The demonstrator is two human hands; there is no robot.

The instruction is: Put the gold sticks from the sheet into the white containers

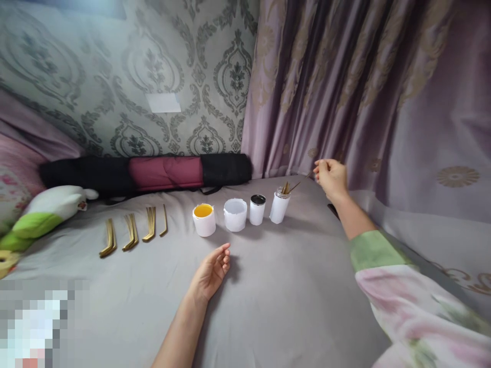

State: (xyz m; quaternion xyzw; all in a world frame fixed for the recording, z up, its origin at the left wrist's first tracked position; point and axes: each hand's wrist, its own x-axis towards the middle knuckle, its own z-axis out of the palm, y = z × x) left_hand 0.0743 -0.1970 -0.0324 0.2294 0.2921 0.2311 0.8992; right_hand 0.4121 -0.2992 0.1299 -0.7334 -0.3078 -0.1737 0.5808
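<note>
My right hand [331, 178] pinches one end of a thin gold metal straw [301, 181], which slants down to the mouth of a white-wrapped jar [280, 208]. More gold pieces [286, 187] stick up from that jar. Loosely curled and holding nothing, my left hand [211, 271] hovers over the grey sheet, in front of the white tubs. One white-wrapped tub [204, 226] has a yellow inside; beside it are an all-white tub [235, 215] and a narrow white cup [257, 211] with a dark inside. Bent gold straws [131, 233] lie in small groups at the left, with a single straw [164, 221] apart.
A black and maroon rolled bag [164, 172] lies along the patterned wall. At the left edge is a white and green plush toy [49, 212]. Purple curtains [326, 87] hang at the back right. A dark object [333, 210] is partly hidden behind my right forearm.
</note>
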